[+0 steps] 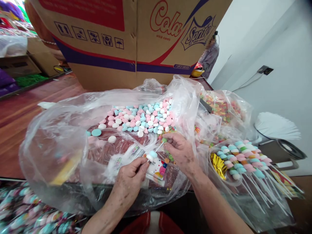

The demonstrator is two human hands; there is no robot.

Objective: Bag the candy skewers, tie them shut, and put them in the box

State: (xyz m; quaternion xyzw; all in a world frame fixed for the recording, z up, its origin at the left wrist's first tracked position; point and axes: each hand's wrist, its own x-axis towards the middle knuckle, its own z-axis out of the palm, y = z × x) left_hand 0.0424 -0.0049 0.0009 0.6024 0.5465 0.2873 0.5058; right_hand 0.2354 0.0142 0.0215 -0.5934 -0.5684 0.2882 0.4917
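Marshmallow skewer (151,156), a thin white stick bearing white and pale-blue pieces with an orange bit beside them, is held over the near part of the desk (14,139). The left hand (133,174) pinches it between thumb and forefinger. The right hand (179,151) has its fingertips closed on a small green gummy candy (164,140) near the stick's upper end. At the lower left lies a heap of wrapped pastel candies (31,214).

Under the hands are white printed packets (136,154), their lettering too small to read. To the right, finished pastel skewers (246,159) rest across a clear plastic tub (212,159), beside shiny gold ties (218,165). Beyond the hands, pink, white and blue marshmallow discs (143,117) spread within a large clear plastic bag (53,136); bagged orange and green gummies (219,104) sit to their right.

Behind stands a brown cardboard carton (117,58), lettered "Cola", "stick candy" and "Sprite", with a row of handling symbols, one an umbrella. Farthest off, a person in grey (210,60) shows past its right edge.
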